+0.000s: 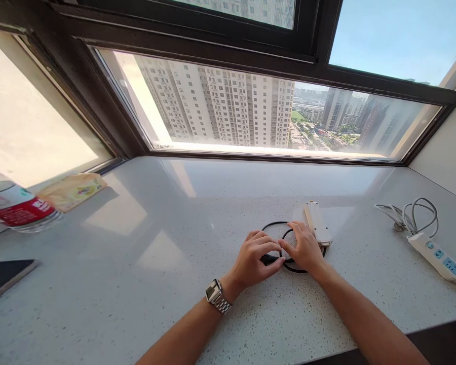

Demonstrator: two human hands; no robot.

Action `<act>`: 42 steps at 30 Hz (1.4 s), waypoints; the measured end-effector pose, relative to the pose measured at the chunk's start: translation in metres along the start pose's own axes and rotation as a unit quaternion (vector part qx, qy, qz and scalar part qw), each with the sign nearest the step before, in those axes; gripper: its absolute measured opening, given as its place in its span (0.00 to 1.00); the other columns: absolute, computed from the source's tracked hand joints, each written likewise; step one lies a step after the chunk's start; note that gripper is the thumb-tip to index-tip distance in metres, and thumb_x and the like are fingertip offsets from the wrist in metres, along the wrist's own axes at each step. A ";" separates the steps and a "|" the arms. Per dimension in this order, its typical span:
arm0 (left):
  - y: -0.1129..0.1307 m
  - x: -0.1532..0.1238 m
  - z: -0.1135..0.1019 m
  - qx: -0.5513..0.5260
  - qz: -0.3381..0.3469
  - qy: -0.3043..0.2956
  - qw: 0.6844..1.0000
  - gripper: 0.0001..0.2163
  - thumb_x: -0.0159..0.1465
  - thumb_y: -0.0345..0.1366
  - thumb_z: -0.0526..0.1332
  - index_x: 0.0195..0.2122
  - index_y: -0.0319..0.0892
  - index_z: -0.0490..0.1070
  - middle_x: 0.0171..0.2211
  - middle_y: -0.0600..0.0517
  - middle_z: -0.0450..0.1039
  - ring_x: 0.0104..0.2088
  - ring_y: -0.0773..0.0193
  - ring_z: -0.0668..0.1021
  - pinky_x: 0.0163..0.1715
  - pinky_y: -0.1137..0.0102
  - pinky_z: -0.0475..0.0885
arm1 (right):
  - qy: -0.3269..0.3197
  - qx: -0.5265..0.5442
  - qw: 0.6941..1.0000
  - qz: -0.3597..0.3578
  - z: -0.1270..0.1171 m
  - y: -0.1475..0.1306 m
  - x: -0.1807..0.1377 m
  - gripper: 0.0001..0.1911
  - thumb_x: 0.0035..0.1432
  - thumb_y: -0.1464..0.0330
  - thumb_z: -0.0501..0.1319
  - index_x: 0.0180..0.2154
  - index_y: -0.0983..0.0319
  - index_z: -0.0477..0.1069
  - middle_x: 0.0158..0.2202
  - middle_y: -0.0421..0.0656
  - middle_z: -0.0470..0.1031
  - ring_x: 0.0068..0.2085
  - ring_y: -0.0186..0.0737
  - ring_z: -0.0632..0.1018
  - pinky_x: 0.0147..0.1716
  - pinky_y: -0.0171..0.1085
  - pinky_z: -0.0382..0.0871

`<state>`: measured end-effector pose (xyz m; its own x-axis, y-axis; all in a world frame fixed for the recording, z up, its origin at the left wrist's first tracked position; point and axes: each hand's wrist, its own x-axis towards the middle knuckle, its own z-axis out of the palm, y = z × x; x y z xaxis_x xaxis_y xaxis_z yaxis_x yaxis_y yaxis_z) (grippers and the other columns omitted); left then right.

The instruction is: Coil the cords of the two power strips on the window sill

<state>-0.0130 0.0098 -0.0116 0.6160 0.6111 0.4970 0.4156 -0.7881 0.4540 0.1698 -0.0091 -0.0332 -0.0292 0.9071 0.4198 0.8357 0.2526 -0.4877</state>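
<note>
A black cable (275, 226) lies coiled on the pale speckled windowsill counter (197, 213), joined to a white adapter box (316, 223) just behind it. My left hand (255, 258), with a metal watch on the wrist, pinches the cable's dark plug end between thumb and fingers. My right hand (304, 247) rests on the coil beside it, fingers pressing the loops, and touches the near end of the white box.
A white power strip (437, 256) with its grey cord (414, 213) lies at the right. At the left stand a water bottle (17, 208), a tissue pack (72, 190) and a dark phone (5, 276). The window frame runs along the back; the counter's front edge is at lower right.
</note>
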 end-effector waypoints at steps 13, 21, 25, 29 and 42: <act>-0.007 0.008 0.032 -0.024 -0.222 -0.041 0.974 0.28 0.57 0.35 0.59 0.60 0.47 0.60 0.60 0.44 0.60 0.61 0.49 0.60 0.59 0.51 0.56 | 0.101 0.080 0.967 -0.219 -0.003 -0.031 -0.004 0.11 0.63 0.62 0.53 0.33 0.60 0.70 0.33 0.46 0.73 0.37 0.42 0.72 0.39 0.41 0.67; -0.019 0.019 0.023 -0.087 -0.269 -0.034 0.959 0.27 0.55 0.37 0.59 0.58 0.43 0.62 0.57 0.44 0.65 0.58 0.49 0.64 0.58 0.51 0.57 | -0.004 0.043 0.987 -0.154 0.003 -0.032 -0.008 0.27 0.47 0.49 0.66 0.40 0.63 0.68 0.37 0.48 0.73 0.38 0.46 0.72 0.35 0.41 0.66; -0.025 0.013 0.022 -0.210 -0.197 -0.018 0.958 0.28 0.51 0.28 0.55 0.56 0.40 0.62 0.53 0.44 0.68 0.52 0.57 0.71 0.55 0.59 0.64 | -0.094 -0.016 0.988 -0.119 0.000 -0.042 -0.010 0.34 0.38 0.53 0.72 0.46 0.62 0.68 0.45 0.49 0.72 0.42 0.51 0.72 0.40 0.45 0.66; -0.023 0.009 0.024 -0.262 -0.177 -0.031 0.948 0.28 0.49 0.25 0.52 0.53 0.41 0.64 0.50 0.46 0.71 0.50 0.60 0.73 0.54 0.60 0.65 | -0.128 -0.023 0.987 -0.096 -0.007 -0.052 -0.009 0.22 0.42 0.62 0.68 0.42 0.60 0.71 0.42 0.46 0.73 0.42 0.49 0.72 0.40 0.43 0.65; -0.020 0.011 0.018 -0.281 -0.257 0.027 0.924 0.18 0.60 0.39 0.52 0.50 0.40 0.64 0.48 0.42 0.70 0.50 0.57 0.72 0.49 0.61 0.68 | -0.112 -0.047 0.989 0.082 -0.071 0.060 0.009 0.18 0.54 0.65 0.60 0.48 0.56 0.73 0.47 0.45 0.74 0.45 0.50 0.73 0.42 0.44 0.66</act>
<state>-0.0025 0.0311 -0.0288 0.3923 0.9094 0.1380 0.2208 -0.2388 0.9456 0.2588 -0.0094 -0.0047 -0.0018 0.9878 0.1555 0.8866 0.0735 -0.4567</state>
